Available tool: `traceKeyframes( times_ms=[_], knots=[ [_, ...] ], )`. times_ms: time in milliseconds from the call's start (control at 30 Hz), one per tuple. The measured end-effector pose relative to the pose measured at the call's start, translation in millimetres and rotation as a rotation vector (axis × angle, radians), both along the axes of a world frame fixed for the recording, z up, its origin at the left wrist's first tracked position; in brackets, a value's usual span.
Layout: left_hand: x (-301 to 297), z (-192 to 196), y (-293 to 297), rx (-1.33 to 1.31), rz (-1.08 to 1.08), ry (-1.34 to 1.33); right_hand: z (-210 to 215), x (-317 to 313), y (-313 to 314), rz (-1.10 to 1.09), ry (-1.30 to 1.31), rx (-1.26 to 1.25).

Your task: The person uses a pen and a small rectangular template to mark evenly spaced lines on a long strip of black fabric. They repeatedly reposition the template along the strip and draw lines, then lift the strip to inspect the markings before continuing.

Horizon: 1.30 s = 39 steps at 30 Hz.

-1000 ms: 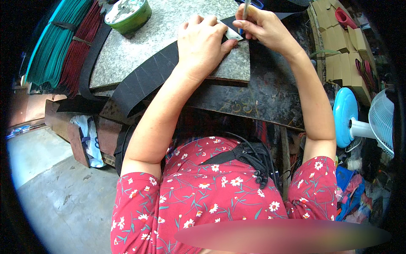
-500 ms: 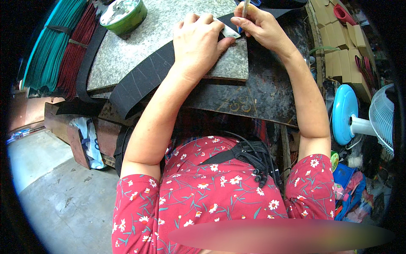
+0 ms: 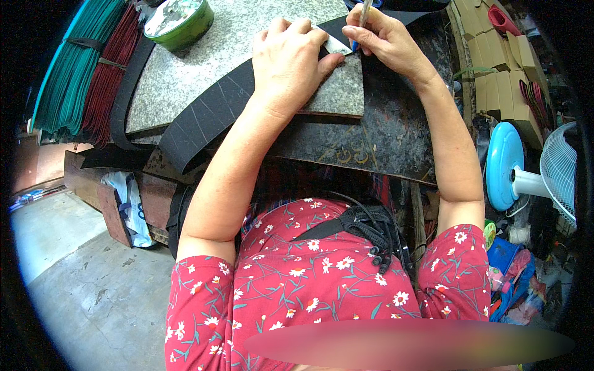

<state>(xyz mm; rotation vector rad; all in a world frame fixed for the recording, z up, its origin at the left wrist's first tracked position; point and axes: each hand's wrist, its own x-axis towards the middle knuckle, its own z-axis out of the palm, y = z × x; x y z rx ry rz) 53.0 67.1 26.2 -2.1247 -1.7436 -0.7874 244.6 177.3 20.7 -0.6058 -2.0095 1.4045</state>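
Note:
My left hand (image 3: 289, 65) lies over a long black strip of material (image 3: 207, 127), its fingers curled and its thumb out to the right. Under those fingers a small white flat piece with a pointed corner (image 3: 337, 47) is pressed down on the strip; the hand covers most of it. In my right hand (image 3: 387, 40) a pen (image 3: 364, 13) is pinched between thumb and fingers. Its blue tip (image 3: 354, 46) is beside the white piece's corner. Thin pale lines cross the strip left of my left hand. Beneath the strip is a speckled grey stone slab (image 3: 185, 80).
A green tub with whitish contents (image 3: 179, 28) stands on the slab. Bundles of teal strips (image 3: 77, 68) and dark red strips (image 3: 114, 74) lie at far left. The dark worktop (image 3: 396, 123) extends right, near cardboard boxes (image 3: 507, 93) and a blue-and-white fan (image 3: 504, 167).
The pen has tilted and shifted slightly; its blue tip now shows more plainly by the white piece's corner. My left hand stays almost in place.

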Motion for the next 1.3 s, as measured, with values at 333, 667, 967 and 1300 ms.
traceKeyframes(
  times_ms=[333,667,967,1300],
  knots=[
    [0.5,0.5,-0.8,0.002,-0.006,0.003,-1.8,-0.2,0.6,-0.027,0.066,0.013],
    [1.6,-0.6,-0.7,0.027,-0.019,-0.016,0.2,-41.4,16.6,-0.065,-0.006,0.151],
    [1.2,-0.9,-0.5,0.029,-0.007,0.003,1.6,-30.5,8.2,-0.079,-0.007,0.325],
    [0.2,0.3,0.4,0.009,0.001,-0.004,-8.5,-0.6,2.3,-0.081,0.025,0.022]
  ],
)
